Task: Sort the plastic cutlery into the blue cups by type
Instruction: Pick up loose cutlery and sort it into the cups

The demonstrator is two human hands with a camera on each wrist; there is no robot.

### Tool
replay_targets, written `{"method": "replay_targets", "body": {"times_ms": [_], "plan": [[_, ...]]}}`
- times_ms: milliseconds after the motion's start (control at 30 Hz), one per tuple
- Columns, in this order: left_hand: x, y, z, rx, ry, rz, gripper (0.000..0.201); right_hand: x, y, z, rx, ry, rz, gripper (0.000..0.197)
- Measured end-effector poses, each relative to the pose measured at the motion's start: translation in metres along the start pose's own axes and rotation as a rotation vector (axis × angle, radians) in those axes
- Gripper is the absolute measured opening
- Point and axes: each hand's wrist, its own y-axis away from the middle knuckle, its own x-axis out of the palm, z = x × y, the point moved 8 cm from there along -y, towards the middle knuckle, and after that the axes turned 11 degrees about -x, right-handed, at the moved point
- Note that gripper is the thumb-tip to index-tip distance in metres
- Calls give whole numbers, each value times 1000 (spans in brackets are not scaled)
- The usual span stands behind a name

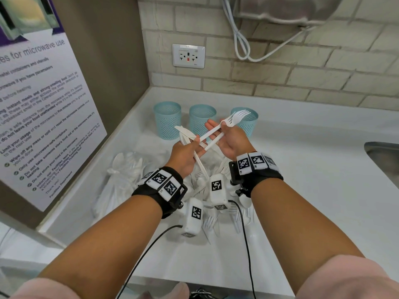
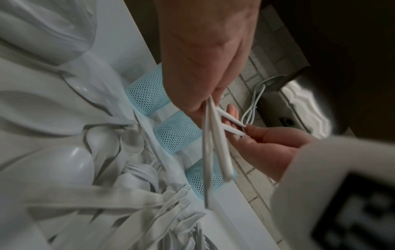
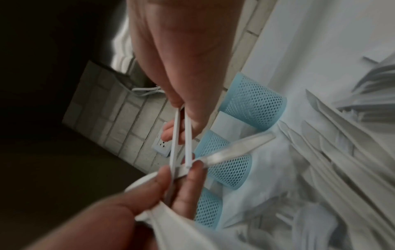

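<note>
Three blue mesh cups (image 1: pixel 167 119) (image 1: pixel 202 120) (image 1: pixel 247 124) stand in a row at the back of the white counter; what is inside them is hidden. My left hand (image 1: pixel 197 143) grips white plastic knives (image 1: pixel 184 132), blades pointing up and left; in the left wrist view the knives (image 2: pixel 213 152) hang down from its fingers. My right hand (image 1: pixel 220 130) pinches two white forks (image 1: pixel 236 118) with tines over the right cup. The fork handles (image 3: pixel 177 135) reach my left fingertips. A pile of loose white cutlery (image 1: pixel 216 221) lies under my wrists.
A clear bag of white cutlery (image 1: pixel 121 178) lies left of the pile. A wall panel with a microwave notice (image 1: pixel 43 117) closes the left side. A steel sink (image 1: pixel 383 160) sits at the right edge. An outlet (image 1: pixel 188 56) and cords (image 1: pixel 241 44) are on the brick wall.
</note>
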Motion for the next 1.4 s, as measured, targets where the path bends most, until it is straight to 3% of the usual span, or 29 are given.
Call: {"method": "replay_targets", "body": {"times_ms": [100, 233, 433, 600, 733, 900, 1000, 1133, 1400], "plan": [[3, 5, -2, 80, -47, -5, 12, -13, -1, 3, -35, 281, -143, 26], [-1, 7, -4, 136, -3, -68, 12, -36, -9, 11, -30, 642, -298, 28], [-3, 6, -3, 110, 69, -76, 9, -48, -8, 0, 97, 363, -394, 49], [0, 3, 3, 65, 80, -47, 8, -40, -8, -6, 110, 121, -358, 15], [4, 3, 4, 50, 75, -4, 11, -42, -14, -9, 111, 109, -349, 13], [6, 1, 5, 13, 40, 32, 14, -49, -17, -14, 189, 366, -310, 24], [7, 2, 5, -14, 23, 68, 18, -46, -20, -14, 157, 327, -277, 27], [7, 1, 3, -42, 41, 97, 15, -34, -21, -11, 151, 241, -192, 15], [4, -4, -2, -84, 60, 83, 13, -29, -29, -9, 163, 265, -91, 16]]}}
